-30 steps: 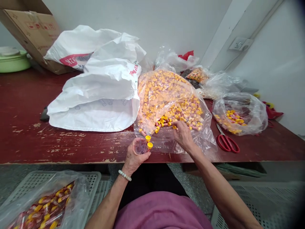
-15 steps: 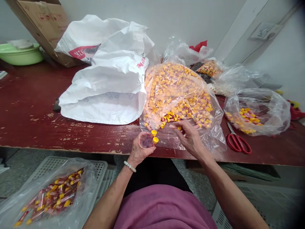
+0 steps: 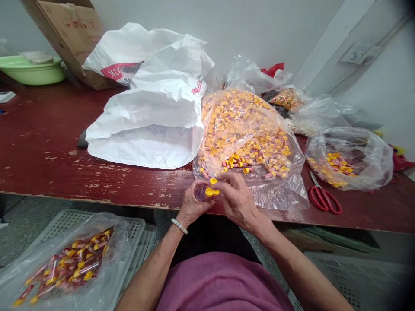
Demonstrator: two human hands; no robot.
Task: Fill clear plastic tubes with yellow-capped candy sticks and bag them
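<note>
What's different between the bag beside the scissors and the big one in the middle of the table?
The middle bag is larger than the smaller bag beside the scissors. The middle bag holds a broad pile; the smaller bag, a little heap. Both are clear plastic with yellow caps showing inside.

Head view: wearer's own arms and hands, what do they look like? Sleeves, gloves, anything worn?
Left hand and right hand: ungloved. Left forearm and right forearm: no sleeves in view. Bracelet of pale, round beads at the left wrist; no band visible at the right. Purple top between them.
</note>
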